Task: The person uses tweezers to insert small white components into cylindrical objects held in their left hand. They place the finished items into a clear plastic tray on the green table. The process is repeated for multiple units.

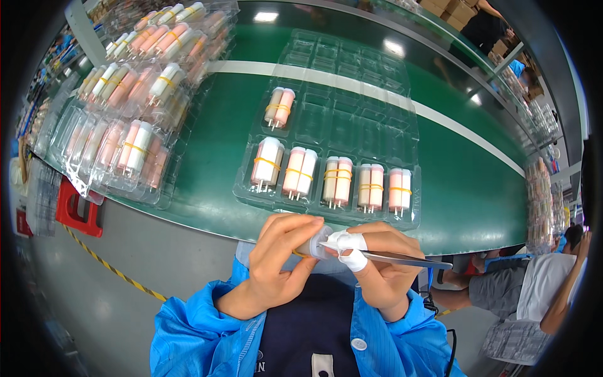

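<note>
My left hand [276, 267] is closed round a small banded bundle of cylinders [318, 243]. Its clear, pale end points toward my right hand, and the fingers hide most of the rest. White tape wraps the thumb and a fingertip of my right hand [386, 267]. That hand pinches a pair of metal tweezers [405, 258], whose tip meets the end of the bundle. Just beyond my hands lies a clear plastic tray [301, 212]. Several pink, white and grey cylinder pairs [338, 181], bound with yellow rubber bands, lie in its near row, and another pair [279, 107] in the row behind.
Stacked clear trays of similar cylinders [135, 147] stand at the left on the green table [465, 188]. A red plastic stool [78, 210] is below the left edge. A person in grey shorts [502, 289] sits at the right, near more stacked trays [539, 201].
</note>
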Motion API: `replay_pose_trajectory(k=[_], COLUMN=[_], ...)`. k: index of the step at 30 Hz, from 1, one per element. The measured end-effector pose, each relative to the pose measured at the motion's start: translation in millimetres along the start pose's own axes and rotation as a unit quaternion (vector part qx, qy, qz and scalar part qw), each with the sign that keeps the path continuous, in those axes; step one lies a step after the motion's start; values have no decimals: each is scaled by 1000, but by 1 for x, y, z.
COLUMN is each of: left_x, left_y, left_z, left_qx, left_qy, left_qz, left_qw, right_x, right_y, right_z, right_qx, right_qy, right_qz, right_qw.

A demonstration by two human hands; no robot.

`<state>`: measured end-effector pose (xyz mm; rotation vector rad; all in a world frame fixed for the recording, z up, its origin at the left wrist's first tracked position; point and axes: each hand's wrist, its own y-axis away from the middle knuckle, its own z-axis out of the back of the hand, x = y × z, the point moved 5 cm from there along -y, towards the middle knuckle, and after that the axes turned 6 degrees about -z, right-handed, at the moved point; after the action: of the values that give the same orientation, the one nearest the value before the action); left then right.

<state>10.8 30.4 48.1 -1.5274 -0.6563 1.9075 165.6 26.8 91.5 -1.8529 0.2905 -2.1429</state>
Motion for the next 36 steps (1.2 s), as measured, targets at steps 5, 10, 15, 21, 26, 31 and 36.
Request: replay_pose_trajectory(k=[5,10,15,21,26,31,36], left_x=[-1,-5,-6,-10,-11,-65,-96], left_y=[-2,-1,-2,-11,-22,-83,-92], left_z=[1,-2,-3,1,39,120,188], left_qx=[9,36,36,49,-75,-174,-255], left_qy=[-5,-12,-17,-5,156,271,248], left_qz=[-19,-42,-47,-10,122,-92,-204], left_qw=[1000,998,998,999,977,942,912], right_x=[7,7,8,4,-3,-23,-24], right_y=[-8,-15,-16,-16,-3,9,10], right_z=[-1,2,3,8,29,43,35], right_qx=[45,115,130,89,-31,-64,-48], right_qy=[20,0,-24,-91,-281,-276,-285], right_qz=[-14,-66,-114,-79,-40,-55,-56], right_qw=[999,991,985,989,958,958,956])
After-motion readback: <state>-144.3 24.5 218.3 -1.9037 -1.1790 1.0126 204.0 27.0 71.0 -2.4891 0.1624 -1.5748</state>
